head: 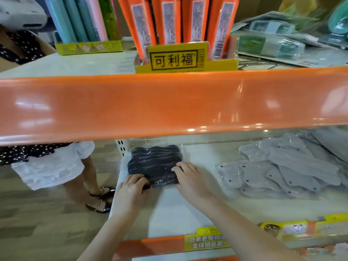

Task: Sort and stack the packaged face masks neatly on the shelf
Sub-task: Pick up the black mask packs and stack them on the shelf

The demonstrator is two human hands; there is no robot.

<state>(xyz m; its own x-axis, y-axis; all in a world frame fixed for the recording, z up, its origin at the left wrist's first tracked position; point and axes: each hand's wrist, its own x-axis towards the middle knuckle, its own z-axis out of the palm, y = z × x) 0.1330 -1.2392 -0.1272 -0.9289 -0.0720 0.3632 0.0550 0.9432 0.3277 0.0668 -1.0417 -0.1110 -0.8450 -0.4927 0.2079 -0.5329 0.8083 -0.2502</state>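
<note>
Black masks (155,164) are being squared on the shelf (175,210), left hand (131,189) and right hand (188,176) grasping the near edge; grey masks (286,166) likely come next.

Both your bare hands reach forward, close together.

Your left hand (131,187) lies palm down at the lower left, its fingers (140,180) curled over at the tips and pointing up and to the right; your left forearm runs back from it toward the bottom edge, slanting left. Your right hand (188,176) sits a little farther forward, also palm down, knuckles raised, its fingers (177,167) bent and aimed to the left toward the other hand. Your right forearm stretches back from the wrist to the lower right, long and nearly straight. The two hands do not touch each other.
</note>
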